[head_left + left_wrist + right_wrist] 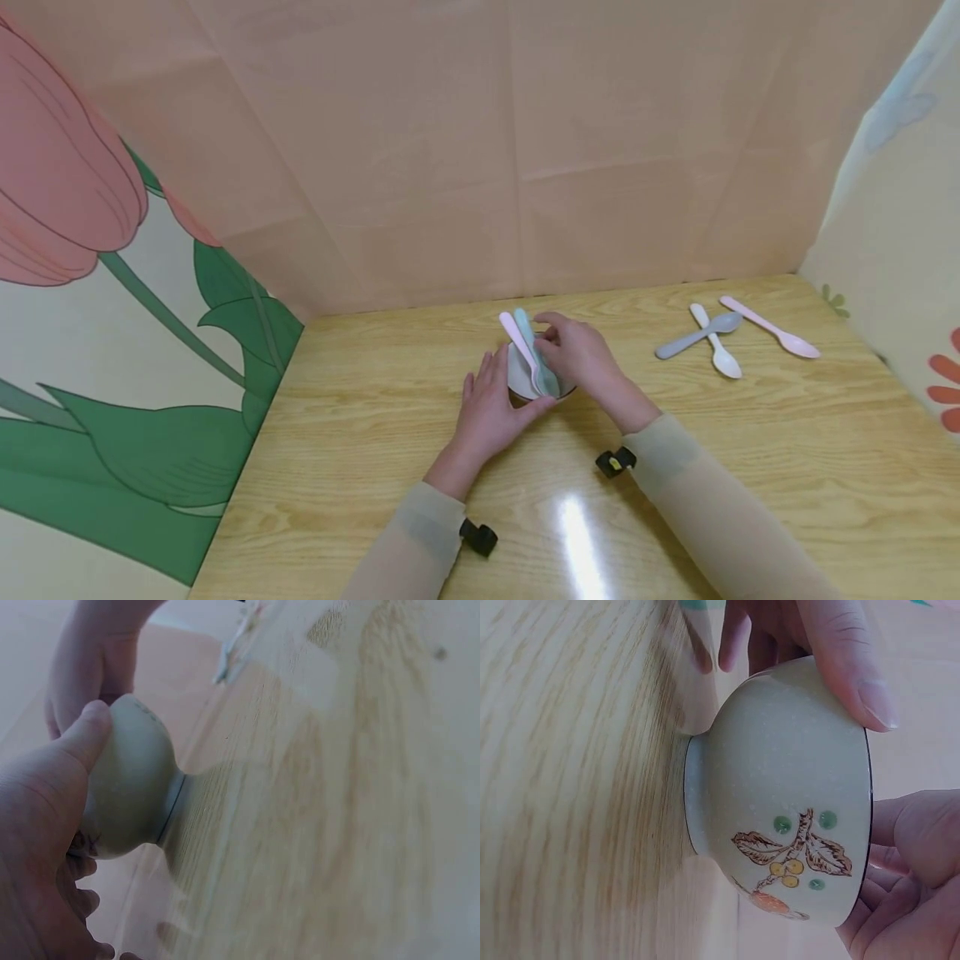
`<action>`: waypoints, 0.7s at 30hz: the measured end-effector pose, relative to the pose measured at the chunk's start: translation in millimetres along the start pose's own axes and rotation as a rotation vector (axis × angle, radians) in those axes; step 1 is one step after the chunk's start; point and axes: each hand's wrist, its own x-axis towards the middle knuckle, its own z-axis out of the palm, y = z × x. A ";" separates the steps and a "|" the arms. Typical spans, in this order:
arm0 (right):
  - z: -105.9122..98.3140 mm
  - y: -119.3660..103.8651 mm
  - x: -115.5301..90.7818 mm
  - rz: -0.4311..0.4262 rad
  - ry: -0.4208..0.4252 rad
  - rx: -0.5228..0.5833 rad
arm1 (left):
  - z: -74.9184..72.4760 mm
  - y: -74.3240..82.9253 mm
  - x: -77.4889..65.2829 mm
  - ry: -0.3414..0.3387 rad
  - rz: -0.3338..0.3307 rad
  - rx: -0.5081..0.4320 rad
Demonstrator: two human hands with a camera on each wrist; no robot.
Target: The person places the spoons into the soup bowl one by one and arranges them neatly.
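While the left grip (491, 410) clasps a bowl (799, 757), the right (583, 352) arches.

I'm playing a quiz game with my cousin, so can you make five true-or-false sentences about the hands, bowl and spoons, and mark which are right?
1. Both hands, the left hand and the right hand, are at the bowl. True.
2. A pink spoon and a teal spoon are in the bowl. True.
3. Every spoon is in the bowl. False: a grey spoon, a white spoon and a second pink spoon lie on the table.
4. The white spoon lies on top of the grey spoon. False: the grey spoon crosses over the white spoon.
5. The bowl has painted leaves and yellow berries on its outside. True.
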 end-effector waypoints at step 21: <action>-30.3 16.2 -20.7 -0.007 0.139 0.041 | -1.4 0.9 -0.6 -0.017 -0.019 0.002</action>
